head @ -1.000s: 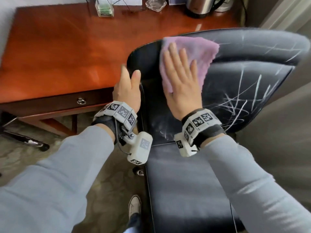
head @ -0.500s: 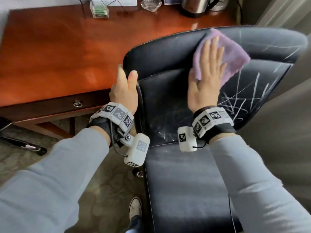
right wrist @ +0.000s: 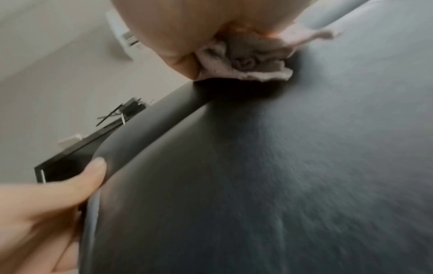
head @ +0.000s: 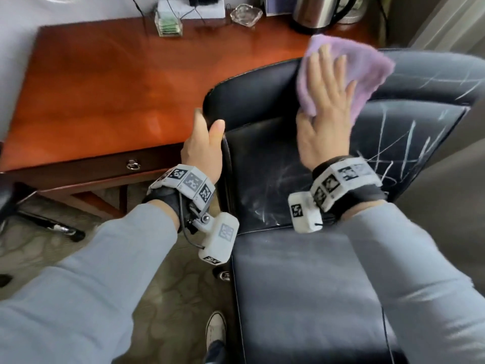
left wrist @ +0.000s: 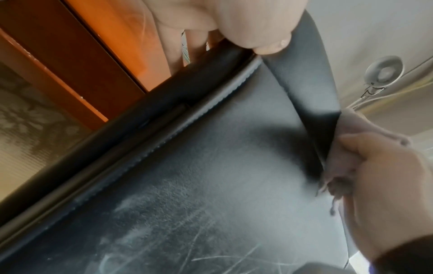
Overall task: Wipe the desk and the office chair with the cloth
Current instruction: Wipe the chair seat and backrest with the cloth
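1. Your right hand (head: 324, 122) has carried the purple cloth (head: 349, 72) from the left end of the office chair (head: 262, 158) headrest, across toward its right, and half a second on it is swinging back toward the middle, fingers flat and spread on the cloth, pressing it to the top roll of the backrest.
2. Your left hand (head: 203, 151) has not shifted: thumb in front, fingers behind, clamped on the backrest's left edge to steady it.
3. Judged from this, you are mid-stroke on the headrest; the white scuffs on the lower backrest panel look unwiped.
4. The wooden desk (head: 105, 88) lies just behind the chair.
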